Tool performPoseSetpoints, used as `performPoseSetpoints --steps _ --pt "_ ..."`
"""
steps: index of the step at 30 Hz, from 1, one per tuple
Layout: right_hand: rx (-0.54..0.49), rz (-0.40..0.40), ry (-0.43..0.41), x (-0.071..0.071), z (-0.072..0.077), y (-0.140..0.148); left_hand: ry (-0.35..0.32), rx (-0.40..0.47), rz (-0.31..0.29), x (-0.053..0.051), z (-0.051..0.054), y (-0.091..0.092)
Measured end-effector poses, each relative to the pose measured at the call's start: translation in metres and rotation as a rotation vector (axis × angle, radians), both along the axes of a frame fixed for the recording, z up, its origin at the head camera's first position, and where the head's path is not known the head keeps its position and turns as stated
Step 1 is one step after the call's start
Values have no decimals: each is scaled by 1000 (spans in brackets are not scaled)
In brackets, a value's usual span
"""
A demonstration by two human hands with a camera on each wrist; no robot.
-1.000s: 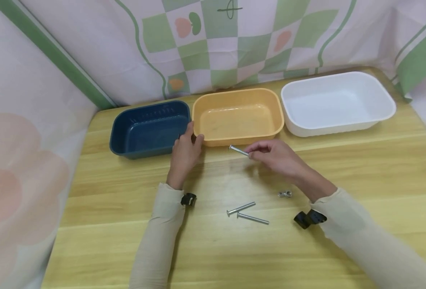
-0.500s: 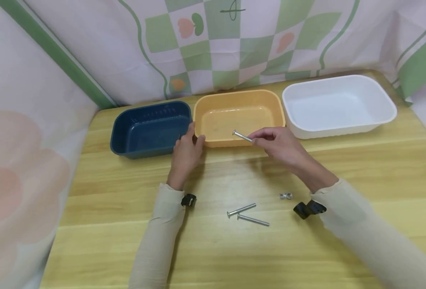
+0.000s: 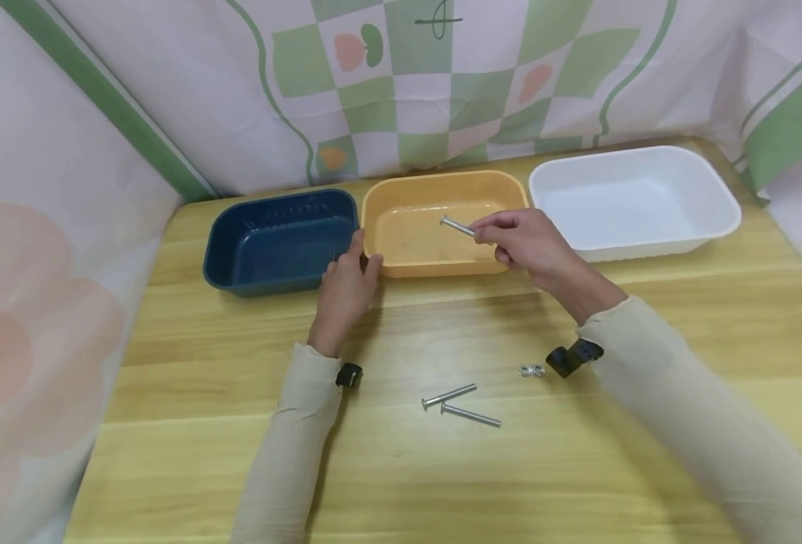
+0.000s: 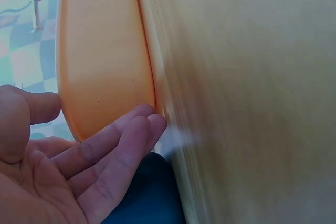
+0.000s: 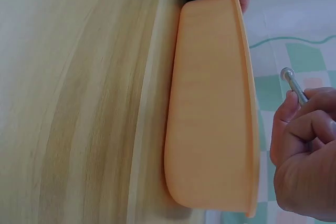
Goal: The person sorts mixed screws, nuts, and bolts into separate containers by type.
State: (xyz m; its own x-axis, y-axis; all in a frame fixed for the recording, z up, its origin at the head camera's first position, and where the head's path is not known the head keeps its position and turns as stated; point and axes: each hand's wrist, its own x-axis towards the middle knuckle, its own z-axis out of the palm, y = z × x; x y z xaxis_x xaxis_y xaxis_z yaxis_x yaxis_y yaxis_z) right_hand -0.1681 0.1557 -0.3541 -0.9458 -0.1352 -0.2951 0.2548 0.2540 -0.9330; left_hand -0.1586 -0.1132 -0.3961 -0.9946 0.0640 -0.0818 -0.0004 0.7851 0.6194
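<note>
My right hand (image 3: pixel 526 242) pinches a silver bolt (image 3: pixel 456 225) between thumb and fingers, its round head pointing left. Bolt and fingertips are over the yellow bin (image 3: pixel 441 269); in the right wrist view the bolt (image 5: pixel 295 87) is apart from the bin's rim. With nearly straight fingers, my left hand (image 3: pixel 345 295) touches the yellow bin's front left corner, beside the blue bin (image 3: pixel 271 287). The left wrist view shows the thumb at the rim and the fingers (image 4: pixel 131 140) against the outer wall. No bolt lies visibly inside the yellow bin.
Two more bolts (image 3: pixel 472 415) lie close together on the wooden table (image 3: pixel 387 468). Two small nuts (image 3: pixel 531 371) sit side by side near the right wrist strap. A white bin (image 3: pixel 645 249) stands at the right of the row, with a patterned curtain (image 3: pixel 421 98) behind.
My right hand has raised the bolt and carried it forward, from in front of the yellow bin to over it. The left hand stays at the bin's corner.
</note>
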Motion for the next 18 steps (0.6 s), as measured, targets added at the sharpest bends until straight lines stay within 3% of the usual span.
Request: performPoseSetpoints --steps 6,18 --pt "-54 12 -85 -8 -2 0 1 -6 8 0 0 -1" --pt "-69 57 -104 -18 -1 -3 12 8 2 0 -2 0"
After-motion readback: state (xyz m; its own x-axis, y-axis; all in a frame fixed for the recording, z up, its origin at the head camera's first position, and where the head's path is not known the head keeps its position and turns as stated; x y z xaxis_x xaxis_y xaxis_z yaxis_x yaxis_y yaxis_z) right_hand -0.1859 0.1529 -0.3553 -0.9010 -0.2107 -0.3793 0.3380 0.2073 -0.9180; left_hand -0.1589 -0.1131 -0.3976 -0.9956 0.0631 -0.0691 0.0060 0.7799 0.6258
